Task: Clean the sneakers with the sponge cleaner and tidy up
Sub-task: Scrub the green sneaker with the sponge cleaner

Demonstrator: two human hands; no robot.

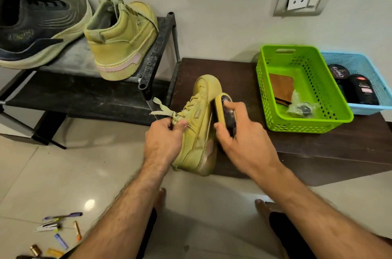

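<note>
Sneaker (pixel 196 131): light, soft upper; left hand (pixel 164 140) pinched its collar and laces.
Sponge cleaner (pixel 224 113): stiff, maybe slippery; right hand (pixel 239 140) gripped its sides.

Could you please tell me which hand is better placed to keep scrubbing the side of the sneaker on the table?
The right hand: its grip holds the sponge cleaner against the tan sneaker, while the left hand steadies it at the laces.
</note>
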